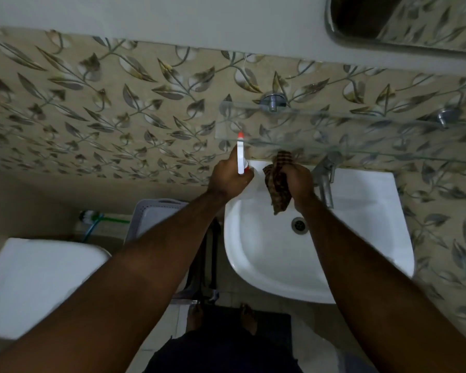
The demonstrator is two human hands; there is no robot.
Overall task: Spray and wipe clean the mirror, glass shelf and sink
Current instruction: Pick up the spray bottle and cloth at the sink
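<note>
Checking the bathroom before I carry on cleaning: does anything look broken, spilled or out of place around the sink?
Nothing stands out. The sink looks whole and dry, the glass shelf sits level on its brackets, and the spray bottle and cloth are both in hand.

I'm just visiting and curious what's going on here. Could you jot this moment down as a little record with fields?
Place: bathroom, leaf-patterned tiled wall
Left hand: holds a spray bottle, nozzle pointing up toward the glass shelf
Right hand: grips a checked cloth hanging over the sink
Tap: beside the right hand, no water seen
Mirror: top right, only partly in view
Stage: spraying at the shelf; cloth not touching it
</note>
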